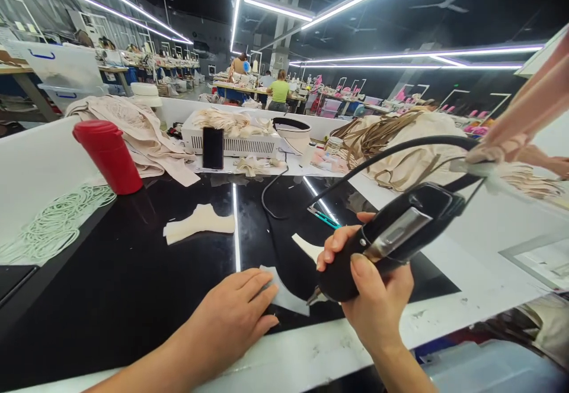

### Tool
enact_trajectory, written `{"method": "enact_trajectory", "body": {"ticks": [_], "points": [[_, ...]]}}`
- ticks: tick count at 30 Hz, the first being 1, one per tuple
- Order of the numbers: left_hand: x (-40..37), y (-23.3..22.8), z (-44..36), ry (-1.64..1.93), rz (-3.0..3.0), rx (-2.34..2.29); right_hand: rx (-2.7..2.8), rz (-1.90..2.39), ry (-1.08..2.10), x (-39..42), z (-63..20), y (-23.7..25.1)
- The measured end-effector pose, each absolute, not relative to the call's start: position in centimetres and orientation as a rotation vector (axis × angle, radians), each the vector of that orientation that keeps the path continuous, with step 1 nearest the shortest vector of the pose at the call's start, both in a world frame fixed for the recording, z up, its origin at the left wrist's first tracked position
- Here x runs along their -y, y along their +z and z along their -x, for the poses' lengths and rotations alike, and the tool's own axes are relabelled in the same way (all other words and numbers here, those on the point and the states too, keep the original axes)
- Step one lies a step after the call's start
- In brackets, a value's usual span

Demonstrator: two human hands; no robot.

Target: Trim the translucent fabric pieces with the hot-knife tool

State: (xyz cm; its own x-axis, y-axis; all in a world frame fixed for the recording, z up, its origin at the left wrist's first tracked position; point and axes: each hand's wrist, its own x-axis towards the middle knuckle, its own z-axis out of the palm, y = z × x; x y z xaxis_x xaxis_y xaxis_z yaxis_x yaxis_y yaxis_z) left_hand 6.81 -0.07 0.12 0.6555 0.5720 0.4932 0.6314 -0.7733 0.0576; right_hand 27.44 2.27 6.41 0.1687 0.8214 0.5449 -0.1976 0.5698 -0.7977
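Note:
My right hand is wrapped round a black corded hand tool with a silver lever on its side; its exact kind I cannot tell. The tool's narrow metal tip points down at the right end of a small pale grey fabric piece. Whether tip and fabric touch is hard to see. My left hand lies flat on the fabric's left end, fingers stretched out, covering part of it. Behind the tool a cream fabric strip shows partly. Further left rests a stack of cream cut pieces.
A red lidded cup stands at the left beside pale green cords. Teal-handled snips lie near the black cable. A phone leans on a vented white box. Fabric heaps line the back.

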Motion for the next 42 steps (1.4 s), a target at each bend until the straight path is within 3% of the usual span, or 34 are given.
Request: {"method": "enact_trajectory", "body": {"ticks": [22,42], "points": [[0.2,1.7,-8.5,-0.604,2.867,0.782,1.175,0.601,0.787,-2.0,-27.4,5.9],[0.0,0.6,-9.8,-0.590,2.886,0.870,1.171,0.593,0.805,-1.7,-27.5,5.0]]}}
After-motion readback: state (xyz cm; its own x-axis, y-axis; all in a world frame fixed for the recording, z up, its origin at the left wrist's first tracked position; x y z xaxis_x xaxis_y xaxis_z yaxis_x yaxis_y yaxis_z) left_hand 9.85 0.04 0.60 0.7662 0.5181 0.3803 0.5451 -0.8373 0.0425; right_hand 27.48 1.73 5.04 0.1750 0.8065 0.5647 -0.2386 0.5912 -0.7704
